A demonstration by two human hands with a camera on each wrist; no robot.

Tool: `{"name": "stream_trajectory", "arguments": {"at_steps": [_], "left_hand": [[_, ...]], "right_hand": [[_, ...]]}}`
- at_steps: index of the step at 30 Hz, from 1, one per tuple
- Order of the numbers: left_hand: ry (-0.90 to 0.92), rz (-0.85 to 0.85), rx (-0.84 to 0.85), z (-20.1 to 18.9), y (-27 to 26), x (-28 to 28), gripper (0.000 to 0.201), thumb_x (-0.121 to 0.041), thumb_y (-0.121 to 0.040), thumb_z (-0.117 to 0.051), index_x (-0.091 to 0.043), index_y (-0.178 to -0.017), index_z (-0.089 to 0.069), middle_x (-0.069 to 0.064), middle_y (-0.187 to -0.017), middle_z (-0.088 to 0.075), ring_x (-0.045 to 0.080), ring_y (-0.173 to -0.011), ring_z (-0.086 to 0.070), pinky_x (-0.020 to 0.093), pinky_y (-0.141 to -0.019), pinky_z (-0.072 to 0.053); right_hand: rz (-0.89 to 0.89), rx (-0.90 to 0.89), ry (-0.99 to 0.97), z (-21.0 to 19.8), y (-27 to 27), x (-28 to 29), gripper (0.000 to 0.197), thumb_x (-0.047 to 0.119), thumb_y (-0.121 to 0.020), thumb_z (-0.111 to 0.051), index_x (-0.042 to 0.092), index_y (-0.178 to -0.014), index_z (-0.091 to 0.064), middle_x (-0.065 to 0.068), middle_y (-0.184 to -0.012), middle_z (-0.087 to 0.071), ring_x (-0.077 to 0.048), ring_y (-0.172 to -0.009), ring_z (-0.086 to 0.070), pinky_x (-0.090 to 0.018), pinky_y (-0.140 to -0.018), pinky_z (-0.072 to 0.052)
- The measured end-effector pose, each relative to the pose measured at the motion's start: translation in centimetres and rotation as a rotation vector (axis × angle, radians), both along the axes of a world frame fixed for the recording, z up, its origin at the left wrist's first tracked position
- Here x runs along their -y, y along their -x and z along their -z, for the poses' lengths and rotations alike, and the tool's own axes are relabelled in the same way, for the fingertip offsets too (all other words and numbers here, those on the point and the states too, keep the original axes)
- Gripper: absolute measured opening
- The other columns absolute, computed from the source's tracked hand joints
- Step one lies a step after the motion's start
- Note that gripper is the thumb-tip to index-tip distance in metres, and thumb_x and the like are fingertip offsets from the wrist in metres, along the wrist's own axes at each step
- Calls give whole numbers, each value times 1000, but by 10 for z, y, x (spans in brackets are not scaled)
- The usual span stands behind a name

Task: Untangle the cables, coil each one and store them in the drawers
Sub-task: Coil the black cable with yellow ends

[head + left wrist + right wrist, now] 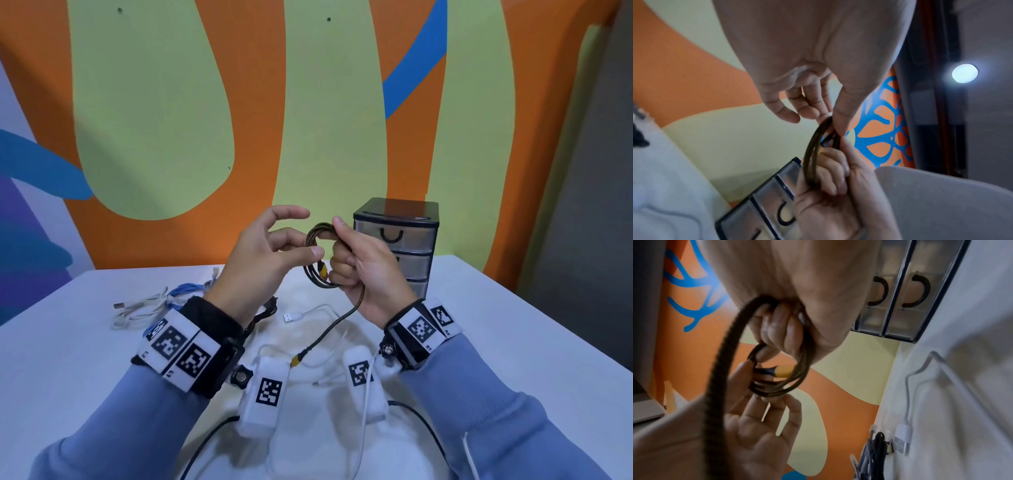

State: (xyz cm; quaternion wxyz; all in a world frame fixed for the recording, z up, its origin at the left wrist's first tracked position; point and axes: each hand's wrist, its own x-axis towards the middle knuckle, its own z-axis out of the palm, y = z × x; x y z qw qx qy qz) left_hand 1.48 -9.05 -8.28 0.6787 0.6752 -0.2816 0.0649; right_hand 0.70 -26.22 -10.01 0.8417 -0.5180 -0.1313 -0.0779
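Observation:
A black-and-yellow braided cable (pixel 312 240) is wound into a small coil held up above the table. My right hand (pixel 342 244) grips the coil, with the fingers curled through its loops (pixel 797 374) and the thumb on top. One yellow plug (pixel 785 370) lies inside the coil. The loose tail hangs down to a second yellow plug (pixel 296 358) near the table. My left hand (pixel 302 235) is spread beside the coil (pixel 812 151), its thumb touching the strands. The small drawer unit (pixel 397 240) stands behind my right hand, its drawers closed.
On the white table (pixel 513 342), a white USB cable (pixel 308 313) lies under my hands. A white cable bundle (pixel 137 311) and a blue cable (pixel 186 291) lie at the left. A black cable (pixel 265 313) sits by my left wrist. The painted wall is close behind.

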Motion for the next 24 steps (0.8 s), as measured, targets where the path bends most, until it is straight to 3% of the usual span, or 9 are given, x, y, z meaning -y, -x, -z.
{"name": "stream_trajectory", "arguments": {"at_steps": [2,5,9,11,13,15,18,20,24], "left_hand": [[105,92,-68,-2,1,0,52,2,-88,-79,-16,-134,-62,2,-80,-67,20,-82,-62,29,-86,-51],[221,214,-204,-5,6,3,50,2,-88,-66,-12,-136,-62,9,-78,-56,21,-76,-49,26,-63,-49],[156,204,-157,-5,6,1,52,-3,-79,-73,-14,-130,-68,15,-85,-53,21,-75,-48,28,-62,-44],[168,171,-131,-4,5,0,52,3,-82,-79,-13,-130,-69,16,-84,-52,24,-75,-52,28,-59,-47],[176,142,-103,-4,3,-2,47,2,-87,-79,-15,-130,-70,12,-79,-56,27,-79,-55,34,-69,-48],[116,75,-27,-3,1,-4,44,-3,-90,-80,-20,-129,-72,6,-80,-63,25,-80,-57,38,-74,-48],[-48,-112,158,-1,-1,-5,46,-9,-90,-83,-25,-130,-71,-4,-82,-72,19,-74,-61,31,-65,-53],[-116,-215,219,1,-3,-3,46,-17,-89,-85,-30,-130,-70,-13,-85,-74,12,-82,-68,25,-70,-56],[-346,-162,96,1,4,-1,56,-53,-82,-81,-34,-131,-62,-10,-108,-73,1,-95,-71,14,-77,-53]], "right_hand": [[37,2,21,0,0,3,29,31,-103,-64,4,-103,-75,3,-60,-33,-7,-45,-30,-22,-51,-23],[60,32,56,1,1,5,27,30,-102,-67,5,-101,-76,1,-63,-38,-10,-50,-34,-24,-55,-26],[20,9,78,-2,2,4,34,32,-104,-62,-1,-106,-71,1,-63,-34,-10,-50,-32,-21,-52,-27],[-34,-31,80,-5,4,5,34,36,-106,-59,5,-96,-68,1,-62,-32,-11,-50,-32,-22,-53,-27],[-78,-50,94,-7,6,7,37,39,-106,-57,11,-83,-59,0,-62,-29,-13,-51,-31,-22,-53,-29],[-103,-47,89,-8,7,9,39,38,-107,-55,14,-77,-52,0,-63,-26,-14,-52,-29,-22,-52,-29],[-122,-26,14,-6,4,9,39,35,-109,-53,15,-75,-51,3,-60,-24,-10,-48,-26,-22,-52,-22],[-123,-16,-69,-5,1,7,40,35,-109,-50,16,-74,-50,5,-58,-25,-8,-46,-25,-22,-50,-21],[-80,30,-297,-6,-5,8,40,36,-110,-48,17,-75,-46,7,-54,-25,-7,-43,-25,-20,-45,-24]]}}
